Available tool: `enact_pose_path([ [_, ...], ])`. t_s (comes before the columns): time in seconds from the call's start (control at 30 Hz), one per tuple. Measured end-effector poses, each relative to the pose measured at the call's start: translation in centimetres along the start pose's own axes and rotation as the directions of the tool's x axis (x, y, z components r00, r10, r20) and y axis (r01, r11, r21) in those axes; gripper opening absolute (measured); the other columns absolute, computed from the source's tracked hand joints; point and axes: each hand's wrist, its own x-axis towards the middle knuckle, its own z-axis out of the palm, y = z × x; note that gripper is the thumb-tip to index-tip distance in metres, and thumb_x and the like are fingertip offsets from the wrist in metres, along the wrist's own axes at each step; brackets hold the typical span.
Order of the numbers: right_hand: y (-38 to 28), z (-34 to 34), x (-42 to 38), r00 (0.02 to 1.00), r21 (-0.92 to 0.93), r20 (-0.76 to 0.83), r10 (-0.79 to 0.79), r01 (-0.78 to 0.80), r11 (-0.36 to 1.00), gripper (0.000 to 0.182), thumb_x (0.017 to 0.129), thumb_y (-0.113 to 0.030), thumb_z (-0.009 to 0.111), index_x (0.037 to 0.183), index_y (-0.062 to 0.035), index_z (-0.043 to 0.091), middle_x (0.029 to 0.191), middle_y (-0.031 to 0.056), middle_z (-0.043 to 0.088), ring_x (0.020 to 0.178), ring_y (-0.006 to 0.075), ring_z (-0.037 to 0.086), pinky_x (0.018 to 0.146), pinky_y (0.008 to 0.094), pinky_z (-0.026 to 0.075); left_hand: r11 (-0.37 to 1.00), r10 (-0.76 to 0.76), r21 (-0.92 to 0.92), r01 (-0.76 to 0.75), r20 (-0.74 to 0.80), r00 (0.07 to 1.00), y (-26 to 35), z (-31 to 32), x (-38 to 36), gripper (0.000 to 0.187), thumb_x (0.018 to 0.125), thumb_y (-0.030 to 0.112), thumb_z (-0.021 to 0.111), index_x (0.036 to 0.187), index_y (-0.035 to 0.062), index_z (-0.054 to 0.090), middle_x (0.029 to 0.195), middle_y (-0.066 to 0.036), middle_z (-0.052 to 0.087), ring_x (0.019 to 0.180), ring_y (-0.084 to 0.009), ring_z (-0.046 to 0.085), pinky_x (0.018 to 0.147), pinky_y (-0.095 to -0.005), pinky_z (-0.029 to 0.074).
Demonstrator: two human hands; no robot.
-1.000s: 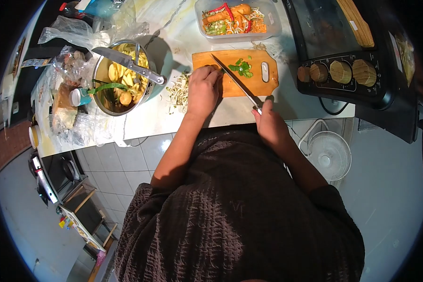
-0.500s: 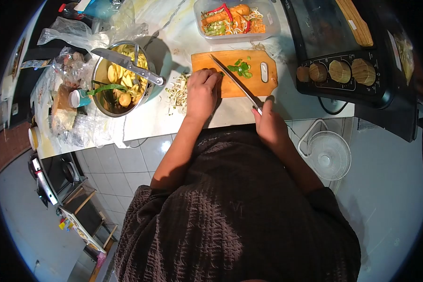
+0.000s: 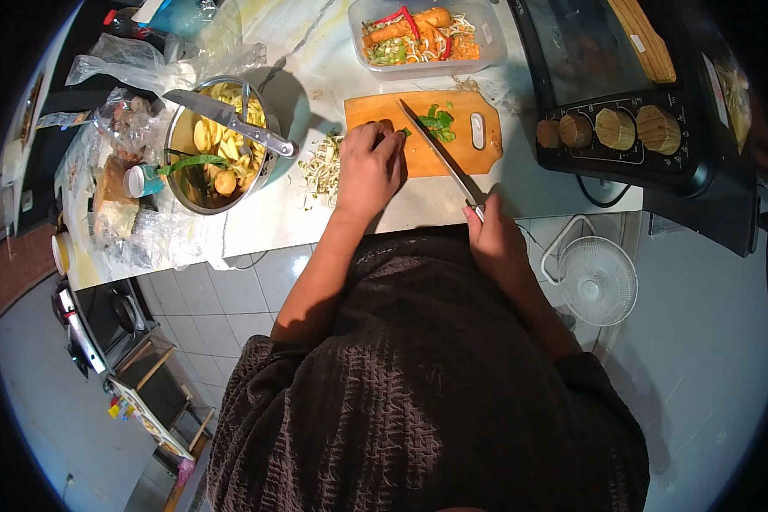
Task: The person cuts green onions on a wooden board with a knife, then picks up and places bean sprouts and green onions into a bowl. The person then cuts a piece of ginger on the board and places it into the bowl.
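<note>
My right hand (image 3: 493, 232) is wrapped round the handle of a knife (image 3: 439, 152), its long blade slanting up and left across the wooden cutting board (image 3: 369, 106). On the board's left part, my left hand (image 3: 369, 171) is closed, fingers curled over a green vegetable (image 3: 405, 132); only its end shows, just left of the blade. Chopped green pieces (image 3: 439, 125) lie right of the blade, some close against it. Bean sprouts (image 3: 322, 173) are heaped on the counter beside my left hand.
A steel pot (image 3: 176, 128) of cut yellowish food stands left, with a second knife (image 3: 209, 107) across its rim. Behind the board is a plastic container (image 3: 495, 53) of food. A black appliance with wooden knobs (image 3: 616, 128) stands right; plastic bags (image 3: 128, 68) crowd the far left.
The knife has shifted a little to the right, away from my left fingers. The green pieces beside the blade look more numerous and spread. My left hand stays nearly in place.
</note>
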Motion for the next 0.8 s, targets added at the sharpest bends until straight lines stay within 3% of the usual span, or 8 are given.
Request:
enact_pose_path([
  [0.2,-1.4,-1.0,-0.1,0.999,0.005,0.046,-0.027,0.026,1.000,0.041,0.100,-0.035,0.053,0.112,0.0019,0.040,0.085,0.0301,0.067,0.082,0.0500,0.065,0.071,0.0568,0.051,1.000,-0.011,0.006,0.011,0.021,1.000,-0.5,0.4,-0.2,0.015,0.081,0.002,0.070,0.096,0.0041,0.071,0.095,-0.010,0.064,0.092,-0.0311,0.060,0.083,-0.0413,0.047],
  [0.3,-1.6,-0.9,0.0,0.998,-0.004,0.065,-0.014,0.015,1.000,0.040,0.100,-0.035,0.052,0.111,0.0013,0.041,0.085,0.0296,0.067,0.082,0.0499,0.065,0.071,0.0567,0.051,0.999,-0.034,-0.030,0.033,-0.044,0.998,-0.8,0.9,-0.3,0.013,0.081,0.003,0.072,0.094,0.0030,0.071,0.093,-0.011,0.065,0.091,-0.0322,0.061,0.082,-0.0422,0.048],
  [0.37,-1.6,-0.8,-0.1,0.999,0.020,0.004,-0.034,0.034,0.999,0.035,0.098,-0.032,0.056,0.102,-0.0008,0.041,0.077,0.0283,0.064,0.077,0.0508,0.063,0.064,0.0576,0.047,0.999,-0.050,-0.018,0.050,-0.046,0.998,-0.8,0.8,-0.4,0.011,0.080,0.005,0.073,0.091,0.0020,0.071,0.092,-0.012,0.065,0.090,-0.0325,0.061,0.081,-0.0426,0.048],
  [0.8,-1.5,-1.2,0.6,0.995,-0.100,0.096,-0.028,0.038,0.994,0.040,0.100,-0.035,0.052,0.110,0.0014,0.039,0.079,0.0304,0.066,0.079,0.0500,0.065,0.068,0.0570,0.051,0.997,-0.059,-0.055,0.056,-0.057,0.997,-1.1,1.1,-0.4,0.009,0.081,0.004,0.071,0.089,0.0014,0.071,0.092,-0.010,0.065,0.089,-0.0305,0.061,0.082,-0.0415,0.048],
])
